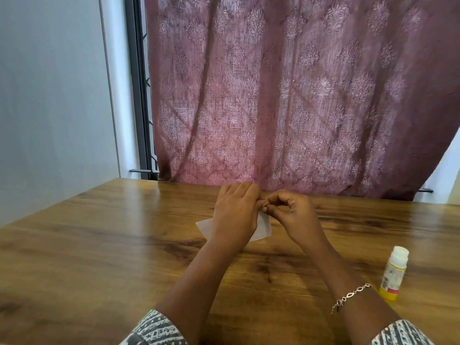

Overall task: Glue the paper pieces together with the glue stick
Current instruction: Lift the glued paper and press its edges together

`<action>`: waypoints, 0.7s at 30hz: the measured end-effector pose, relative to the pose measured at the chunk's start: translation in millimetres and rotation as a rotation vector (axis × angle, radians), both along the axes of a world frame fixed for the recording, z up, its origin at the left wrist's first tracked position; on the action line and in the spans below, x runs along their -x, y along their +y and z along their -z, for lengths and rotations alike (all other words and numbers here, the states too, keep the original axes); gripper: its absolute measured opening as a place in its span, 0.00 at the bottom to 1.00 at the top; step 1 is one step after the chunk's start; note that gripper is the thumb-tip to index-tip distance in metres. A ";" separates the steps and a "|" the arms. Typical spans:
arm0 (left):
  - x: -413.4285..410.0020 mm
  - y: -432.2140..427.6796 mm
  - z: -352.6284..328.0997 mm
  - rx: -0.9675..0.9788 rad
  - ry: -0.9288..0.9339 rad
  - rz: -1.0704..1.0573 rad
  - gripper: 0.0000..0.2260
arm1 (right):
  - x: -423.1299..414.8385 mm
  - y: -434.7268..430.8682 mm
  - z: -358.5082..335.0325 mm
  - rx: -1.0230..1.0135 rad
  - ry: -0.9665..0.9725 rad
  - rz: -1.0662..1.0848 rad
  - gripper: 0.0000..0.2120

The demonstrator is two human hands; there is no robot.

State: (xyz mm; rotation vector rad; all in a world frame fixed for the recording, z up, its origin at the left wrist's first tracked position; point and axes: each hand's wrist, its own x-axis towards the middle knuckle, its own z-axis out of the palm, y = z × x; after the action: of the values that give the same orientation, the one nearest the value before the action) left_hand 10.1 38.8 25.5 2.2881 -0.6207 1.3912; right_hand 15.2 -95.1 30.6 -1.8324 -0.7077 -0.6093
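In the head view, both forearms reached forward from patterned grey-and-white sleeves and met near the far edge of the table. The left hand lay palm down, its fingers fairly straight and close together, flat on the paper. The right hand arched beside it with its fingers curled inward, the tips gathered against the left thumb. Whether those tips pinched the paper's upper edge or only met each other could not be told.

The paper was thin, white and slightly translucent. Only 2 pointed corners showed, 1 on each side of the left hand, and the rest was hidden beneath the palm. The table was glossy brown wood with dark grain. A slim metal chain bracelet circled the right wrist.

The glue stick, a yellow tube with a white cap on, stood upright on the table well apart from both hands, just outside the right forearm. Behind hung a dusty-pink curtain with a damask pattern.
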 end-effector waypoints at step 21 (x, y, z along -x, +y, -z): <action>7.2 1.3 -3.8 0.112 -0.060 0.008 0.07 | -6.6 -3.2 3.2 0.065 0.065 -0.005 0.06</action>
State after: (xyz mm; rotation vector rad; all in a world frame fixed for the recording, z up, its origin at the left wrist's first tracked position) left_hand 2.9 40.1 29.3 2.1613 -0.5550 1.4570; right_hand 21.9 -98.3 27.5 -1.9014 -0.6951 -0.5264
